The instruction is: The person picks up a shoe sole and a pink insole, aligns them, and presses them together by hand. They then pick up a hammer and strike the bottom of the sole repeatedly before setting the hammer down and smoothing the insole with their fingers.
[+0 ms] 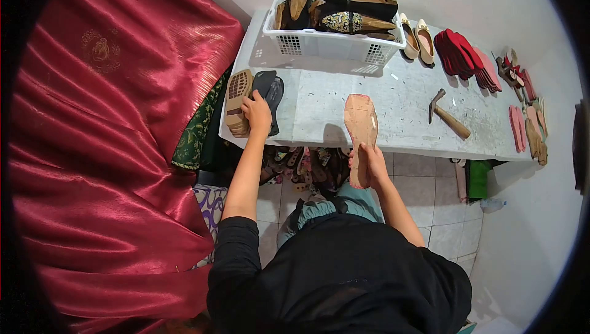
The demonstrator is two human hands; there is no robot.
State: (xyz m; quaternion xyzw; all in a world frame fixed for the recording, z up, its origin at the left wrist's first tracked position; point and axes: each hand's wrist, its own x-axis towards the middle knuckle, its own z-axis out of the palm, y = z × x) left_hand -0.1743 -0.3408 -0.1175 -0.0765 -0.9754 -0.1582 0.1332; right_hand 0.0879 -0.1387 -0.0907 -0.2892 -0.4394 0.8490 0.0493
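At the left end of the white table, my left hand [257, 113] rests on a stack of tan soles [238, 97], its fingers bent at the stack's right edge. Black soles [268, 91] lie beside that stack, partly hidden behind the hand. My right hand [373, 165] grips the narrow heel end of a tan insole [361, 119] near the table's front edge. The insole's wide toe end points away from me, over the tabletop, and small staples or marks show on its surface.
A white basket [332, 49] of shoes on lasts stands at the back. Beige flats [424, 42], red insoles [455, 54], pink insoles [485, 71] and a hammer [452, 120] lie to the right. Red satin cloth [117, 119] hangs at the left.
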